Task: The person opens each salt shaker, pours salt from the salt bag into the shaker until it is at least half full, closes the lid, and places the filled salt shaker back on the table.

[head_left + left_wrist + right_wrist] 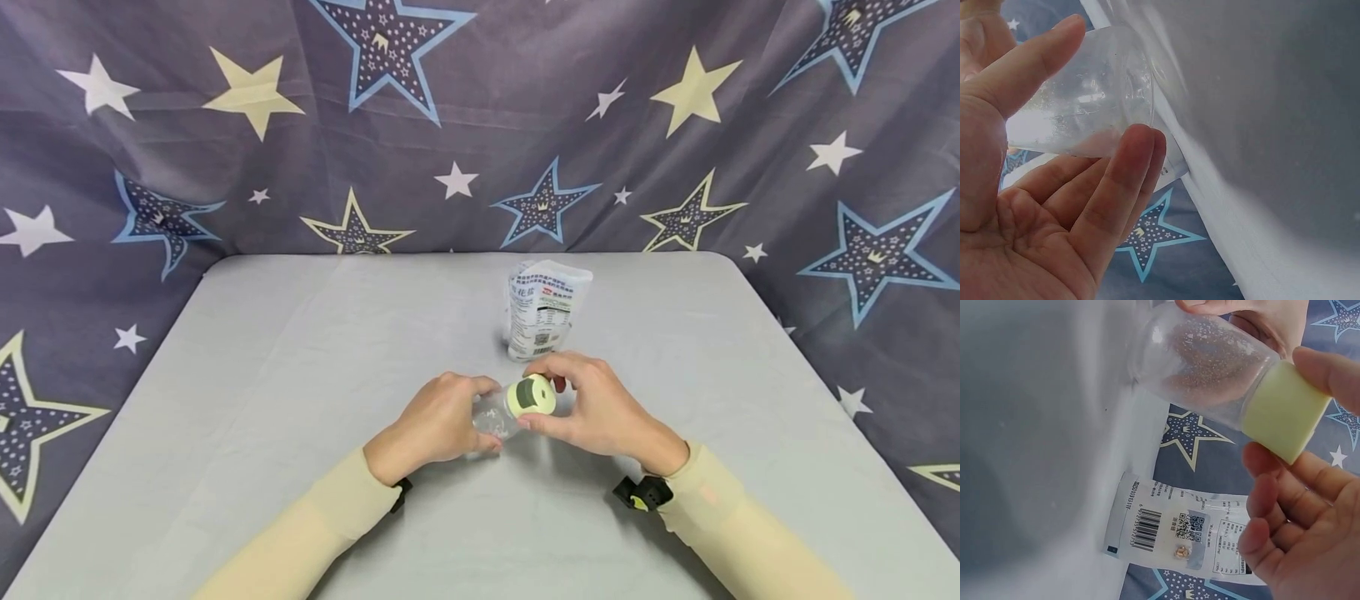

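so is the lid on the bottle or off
On: the lid sits over the end of the bottle, with no gap showing. Whether it is tight, I cannot tell.

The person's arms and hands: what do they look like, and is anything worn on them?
These are human arms in long, plain pale-yellow sleeves, left and right. The left hand and right hand wear no gloves. A black wrist device partly shows at the left cuff; the right wrist's black device has a yellow-green spot. No cables show.
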Demonstrator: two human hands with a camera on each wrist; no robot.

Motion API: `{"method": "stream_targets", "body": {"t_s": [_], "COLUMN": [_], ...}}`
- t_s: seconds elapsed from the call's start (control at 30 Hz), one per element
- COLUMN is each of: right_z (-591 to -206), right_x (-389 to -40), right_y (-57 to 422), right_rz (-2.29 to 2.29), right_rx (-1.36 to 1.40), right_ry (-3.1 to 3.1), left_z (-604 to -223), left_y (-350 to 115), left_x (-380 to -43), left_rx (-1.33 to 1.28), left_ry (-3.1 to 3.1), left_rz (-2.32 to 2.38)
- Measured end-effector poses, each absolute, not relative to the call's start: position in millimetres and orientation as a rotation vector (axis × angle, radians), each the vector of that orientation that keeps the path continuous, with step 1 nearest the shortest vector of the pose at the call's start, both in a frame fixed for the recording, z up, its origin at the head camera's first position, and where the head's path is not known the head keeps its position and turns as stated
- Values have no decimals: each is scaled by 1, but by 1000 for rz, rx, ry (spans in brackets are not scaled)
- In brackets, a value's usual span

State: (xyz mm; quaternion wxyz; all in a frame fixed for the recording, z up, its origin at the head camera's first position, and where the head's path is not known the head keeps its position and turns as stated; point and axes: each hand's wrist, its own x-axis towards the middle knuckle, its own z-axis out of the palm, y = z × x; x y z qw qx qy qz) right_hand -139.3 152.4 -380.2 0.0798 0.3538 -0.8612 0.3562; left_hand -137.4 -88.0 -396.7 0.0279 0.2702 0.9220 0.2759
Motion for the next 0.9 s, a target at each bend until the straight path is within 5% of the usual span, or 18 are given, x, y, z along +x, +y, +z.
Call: {"method": "stream_targets", "body": {"t_s": [0.9], "right_z": [-375], "right_x": [-140], "right_y": [156], "right_rz": [1130], "right_rx": [1164], "right_ry": [-2548], "left_z": [-397], "left_y": [-90], "left_x": [-138], "left_rx": [842], "left_ry": [2844], "left_rz": [856]}}
